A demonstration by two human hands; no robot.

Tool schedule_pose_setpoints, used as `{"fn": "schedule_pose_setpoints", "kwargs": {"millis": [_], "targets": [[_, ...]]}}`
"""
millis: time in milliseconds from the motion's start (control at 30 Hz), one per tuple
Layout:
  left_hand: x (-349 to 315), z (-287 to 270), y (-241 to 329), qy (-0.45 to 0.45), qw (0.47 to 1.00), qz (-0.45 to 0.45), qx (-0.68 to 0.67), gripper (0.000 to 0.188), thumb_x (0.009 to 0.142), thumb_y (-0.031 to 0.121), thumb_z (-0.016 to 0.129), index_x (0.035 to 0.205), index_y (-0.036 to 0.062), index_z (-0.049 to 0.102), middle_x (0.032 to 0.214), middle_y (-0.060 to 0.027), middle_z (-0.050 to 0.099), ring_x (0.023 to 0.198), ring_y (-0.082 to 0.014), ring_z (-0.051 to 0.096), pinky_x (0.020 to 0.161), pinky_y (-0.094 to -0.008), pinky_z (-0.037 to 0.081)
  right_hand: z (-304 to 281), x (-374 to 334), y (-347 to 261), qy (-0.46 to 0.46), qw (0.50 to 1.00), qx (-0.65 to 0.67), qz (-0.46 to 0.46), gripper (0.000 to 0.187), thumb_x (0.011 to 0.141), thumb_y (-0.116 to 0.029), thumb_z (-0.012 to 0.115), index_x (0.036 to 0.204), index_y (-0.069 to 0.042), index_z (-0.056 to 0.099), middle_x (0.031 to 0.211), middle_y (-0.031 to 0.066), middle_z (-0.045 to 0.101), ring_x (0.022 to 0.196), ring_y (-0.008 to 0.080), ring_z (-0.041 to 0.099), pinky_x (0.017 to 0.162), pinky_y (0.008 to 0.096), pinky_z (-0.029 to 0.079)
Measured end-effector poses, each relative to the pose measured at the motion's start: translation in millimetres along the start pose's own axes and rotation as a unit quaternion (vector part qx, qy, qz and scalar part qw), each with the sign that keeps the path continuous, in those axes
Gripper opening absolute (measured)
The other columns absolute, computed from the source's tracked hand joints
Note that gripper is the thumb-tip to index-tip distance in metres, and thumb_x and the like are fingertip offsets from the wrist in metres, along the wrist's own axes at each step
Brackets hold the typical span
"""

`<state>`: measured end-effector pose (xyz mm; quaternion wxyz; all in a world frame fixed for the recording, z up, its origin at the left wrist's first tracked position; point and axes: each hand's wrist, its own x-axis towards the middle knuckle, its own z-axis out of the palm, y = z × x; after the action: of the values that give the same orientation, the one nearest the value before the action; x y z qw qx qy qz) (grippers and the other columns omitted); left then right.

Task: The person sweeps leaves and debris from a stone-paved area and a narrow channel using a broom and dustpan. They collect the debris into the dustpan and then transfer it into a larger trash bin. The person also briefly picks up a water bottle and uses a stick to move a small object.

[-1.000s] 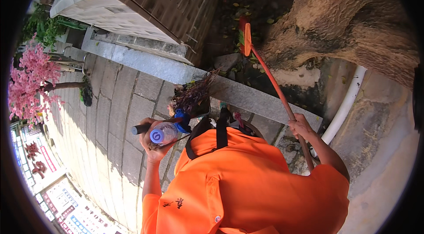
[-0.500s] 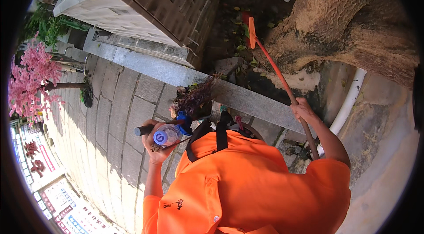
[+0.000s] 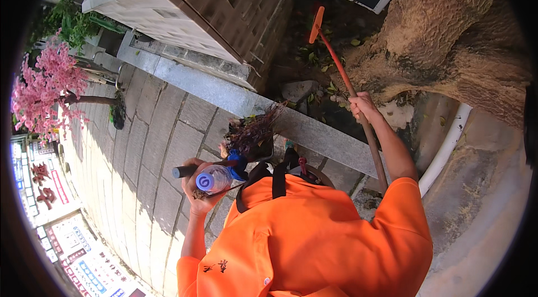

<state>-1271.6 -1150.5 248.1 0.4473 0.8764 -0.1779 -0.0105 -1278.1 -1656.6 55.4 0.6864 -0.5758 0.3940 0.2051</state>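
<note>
My right hand [image 3: 363, 106] is closed round the pole of a broom [image 3: 340, 64] with a narrow orange head. The broom reaches away from me over dark, leaf-strewn ground beside a tree trunk. At the left, my left hand [image 3: 197, 187] is wrapped round a dark handle with a rounded grey end [image 3: 184, 171]. A clear plastic bottle [image 3: 219, 178] with a blue cap sits against that hand; whether the fingers hold it too, I cannot tell. Just beyond are a blue bag or cloth [image 3: 238, 165] and a bundle of dry, purplish plant cuttings [image 3: 249, 133], whose container is mostly hidden.
A stone kerb [image 3: 314, 131] divides the grey paving [image 3: 151, 129] from the soil. Ahead stands a tiled wall block [image 3: 224, 11]. At the right are a thick tree trunk [image 3: 443, 28] and a white pipe [image 3: 445, 148]. A pink-blossomed tree [image 3: 53, 84] stands far left.
My right hand has moved farther forward and left, pushing the broom head farther out over the soil. The left hand keeps its hold. The whole view has shifted slightly.
</note>
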Motion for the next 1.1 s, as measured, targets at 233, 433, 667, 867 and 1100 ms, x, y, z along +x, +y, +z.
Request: {"fn": "schedule_pose_setpoints", "kwargs": {"millis": [233, 433, 667, 867, 1100], "targets": [[-15.8, 4.9, -9.1, 0.039, 0.999, 0.010, 0.036, 0.050, 0.047, 0.023, 0.084, 0.087, 0.0029, 0.063, 0.092, -0.0071, 0.050, 0.078, -0.0214, 0.053, 0.069, -0.0341, 0.043, -60.2, -46.6, 49.3, 0.124, 0.848, -0.515, -0.029, 0.017, 0.082, -0.008, 0.055, 0.092, 0.006, 0.054, 0.070, 0.0197, 0.059, 0.059, 0.0316, 0.061, 0.049, 0.0452, 0.046], [-10.4, 6.9, -4.9, 0.055, 0.998, 0.007, 0.002, 0.056, 0.044, 0.015, 0.083, 0.095, 0.0032, 0.063, 0.091, -0.0091, 0.053, 0.079, -0.0237, 0.053, 0.069, -0.0353, 0.043, -14.5, 8.6, 50.7, 0.090, 0.958, -0.273, -0.013, 0.013, 0.079, -0.006, 0.059, 0.074, 0.000, 0.049, 0.056, 0.0081, 0.048, 0.044, 0.0203, 0.051, 0.039, 0.0371, 0.039], [-16.6, 5.0, -9.5, 0.053, 0.999, -0.001, 0.011, 0.054, 0.044, 0.016, 0.084, 0.093, 0.0032, 0.064, 0.091, -0.0092, 0.053, 0.078, -0.0238, 0.054, 0.069, -0.0354, 0.043, -52.2, -68.5, 72.5, 0.141, 0.982, -0.122, 0.030, 0.013, 0.084, -0.003, 0.053, 0.073, -0.005, 0.045, 0.051, 0.0010, 0.041, 0.036, 0.0115, 0.040, 0.035, 0.0319, 0.029], [-3.2, 13.6, -9.6, 0.018, 1.000, 0.018, -0.002, 0.053, 0.045, 0.019, 0.084, 0.091, 0.0023, 0.064, 0.095, -0.0093, 0.052, 0.082, -0.0236, 0.054, 0.073, -0.0349, 0.043, -3.4, -19.2, 99.1, 0.095, 0.974, -0.205, -0.009, 0.010, 0.084, -0.005, 0.056, 0.082, 0.001, 0.048, 0.056, 0.0038, 0.045, 0.043, 0.0145, 0.045, 0.040, 0.0340, 0.037], [-3.1, 8.8, -5.6, 0.019, 1.000, 0.011, 0.002, 0.053, 0.044, 0.020, 0.083, 0.090, 0.0020, 0.063, 0.092, -0.0091, 0.052, 0.080, -0.0236, 0.054, 0.071, -0.0348, 0.043, 10.7, -87.8, 69.7, 0.052, 0.993, -0.095, -0.036, 0.009, 0.083, -0.008, 0.056, 0.087, -0.003, 0.049, 0.058, -0.0010, 0.044, 0.041, 0.0072, 0.041, 0.037, 0.0269, 0.033]]}}
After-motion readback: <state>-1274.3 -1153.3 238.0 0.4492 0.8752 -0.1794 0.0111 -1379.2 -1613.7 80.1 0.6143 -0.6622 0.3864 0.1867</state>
